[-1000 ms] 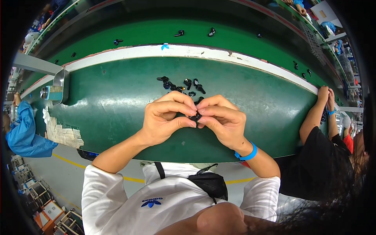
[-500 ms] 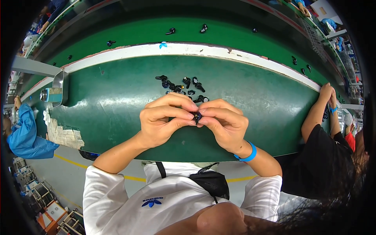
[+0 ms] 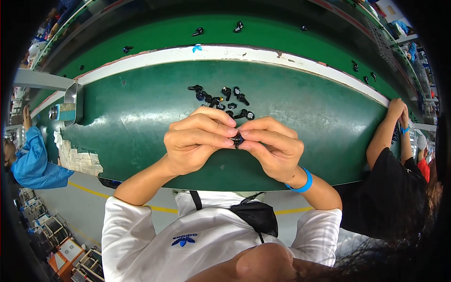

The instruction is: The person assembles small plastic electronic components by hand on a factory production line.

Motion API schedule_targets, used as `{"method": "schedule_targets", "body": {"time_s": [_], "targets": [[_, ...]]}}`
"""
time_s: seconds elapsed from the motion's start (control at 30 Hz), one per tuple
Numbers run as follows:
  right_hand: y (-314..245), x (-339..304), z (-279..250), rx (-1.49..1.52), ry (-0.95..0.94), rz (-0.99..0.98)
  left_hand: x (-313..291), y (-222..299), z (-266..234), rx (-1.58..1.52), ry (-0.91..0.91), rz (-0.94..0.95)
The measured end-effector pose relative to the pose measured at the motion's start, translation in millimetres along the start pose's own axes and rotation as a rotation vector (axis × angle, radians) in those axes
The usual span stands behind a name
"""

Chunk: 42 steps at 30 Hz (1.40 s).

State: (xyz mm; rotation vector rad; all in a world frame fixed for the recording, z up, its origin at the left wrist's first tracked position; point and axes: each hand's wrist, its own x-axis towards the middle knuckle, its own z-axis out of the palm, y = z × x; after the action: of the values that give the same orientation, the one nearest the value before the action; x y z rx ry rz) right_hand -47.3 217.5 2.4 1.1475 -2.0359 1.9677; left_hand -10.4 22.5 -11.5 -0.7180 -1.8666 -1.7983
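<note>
Between my two hands is a small black earbud [image 3: 237, 139], partly covered by my fingertips. My left hand [image 3: 197, 140] pinches it from the left with thumb and fingers. From the right, the thumb and fingers of my right hand [image 3: 271, 142] close on it too. The earbud is held above the green worktable [image 3: 155, 117], and fine detail on it is too small to make out. Just beyond my fingers lies a loose group of black earbuds with stems [image 3: 226, 92], several of them showing shiny parts.
Past a worn white ledge [image 3: 164, 54], more earbuds lie spread along a green belt [image 3: 272, 35]. A metal bin [image 3: 72, 104] is fixed at the left, above worn tape [image 3: 82, 160]. A person in black [image 3: 385, 188] sits right; a blue sleeve [image 3: 40, 162] shows left.
My hands keep their pinch on the earbud, which has turned slightly between the fingertips. The whole view has shifted a little.
</note>
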Motion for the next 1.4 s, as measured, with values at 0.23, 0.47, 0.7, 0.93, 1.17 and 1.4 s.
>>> {"method": "schedule_targets", "body": {"time_s": [0.23, 0.47, 0.7, 0.93, 1.17, 1.4], "targets": [[-2, 1, 0, -0.018, -0.009, -0.015, 1, 4, 0, -0.006, 0.003, -0.013], [-1, -1, 0, 0.067, -0.036, 0.005, 4, 6, -6, 0.072, -0.080, 0.073], [3, -4, -1, 0.126, -0.067, -0.001, 4, 6, -7, 0.123, -0.101, 0.085], [8, -8, 1, 0.042, -0.110, -0.057, 5, 3, -14, 0.168, -0.182, 0.089], [9, -5, 0, 0.272, -0.060, 0.140, 9, 2, -5, 0.122, -0.081, 0.056], [3, -8, 3, 0.434, 0.001, 0.275, 4, 2, -3, 0.007, -0.052, -0.044]]}}
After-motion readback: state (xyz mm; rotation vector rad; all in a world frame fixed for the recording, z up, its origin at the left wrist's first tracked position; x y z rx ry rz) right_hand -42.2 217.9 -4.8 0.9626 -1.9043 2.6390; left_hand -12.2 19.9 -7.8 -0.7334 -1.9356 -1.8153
